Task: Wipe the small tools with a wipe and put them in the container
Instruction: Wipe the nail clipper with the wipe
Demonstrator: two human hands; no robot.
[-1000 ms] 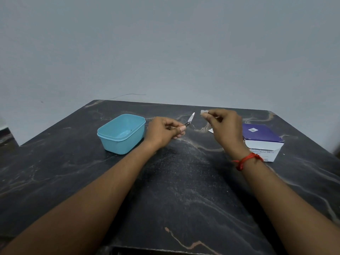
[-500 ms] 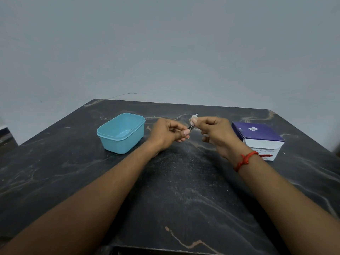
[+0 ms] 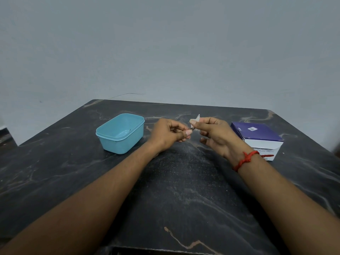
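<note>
My left hand (image 3: 168, 134) pinches the lower end of a small metal tool (image 3: 197, 117), whose pointed silver tip sticks up between my hands. My right hand (image 3: 214, 134) pinches a small white wipe (image 3: 193, 121) around the tool's middle, so most of the shaft is hidden. Both hands hover above the dark marble table (image 3: 174, 190). A light blue plastic container (image 3: 120, 134) stands open to the left of my left hand; a small object lies on its floor.
A purple and white box (image 3: 256, 138) sits on the table just right of my right wrist, which wears a red thread band. A grey wall rises behind the table's far edge.
One second ago my hands were apart, the bare blade showing. My right hand then brought the wipe onto the tool and has slid it along the blade.
</note>
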